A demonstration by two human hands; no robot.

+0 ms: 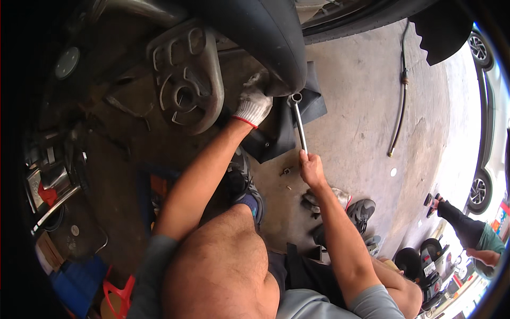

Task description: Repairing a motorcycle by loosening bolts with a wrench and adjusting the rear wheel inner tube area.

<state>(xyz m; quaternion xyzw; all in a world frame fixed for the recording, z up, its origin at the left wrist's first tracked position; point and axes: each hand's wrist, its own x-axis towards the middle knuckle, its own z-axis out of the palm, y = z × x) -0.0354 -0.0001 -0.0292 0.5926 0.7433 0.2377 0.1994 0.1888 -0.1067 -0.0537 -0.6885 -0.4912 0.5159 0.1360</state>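
We see our bare right hand (312,169) closed around the lower end of a long silver wrench (300,127). The wrench tilts slightly left toward its top, crossing the lower right edge of a black sheet (276,146) on the concrete floor (361,111). Its ring head is just beside the rounded lower tip of a large curved black part (265,37); we cannot tell whether the ring sits on anything.

Our left hand (255,101), in a white knitted glove (253,110) with a red cuff edge, reaches up by that part. Its fingers are partly hidden, so we cannot tell whether they are spread, narrowed or holding something. Left of it we find a metal plate (212,101) with cut-out openings.

Near the sheet's lower corner, small metal pieces (287,171) lie on the floor. A dark shoe (362,209) shows beyond our right forearm. Toward the floor's right edge we see a thin black hose (399,119), well apart from the sheet; past that edge stand a pale car (495,114) and another person (457,219).
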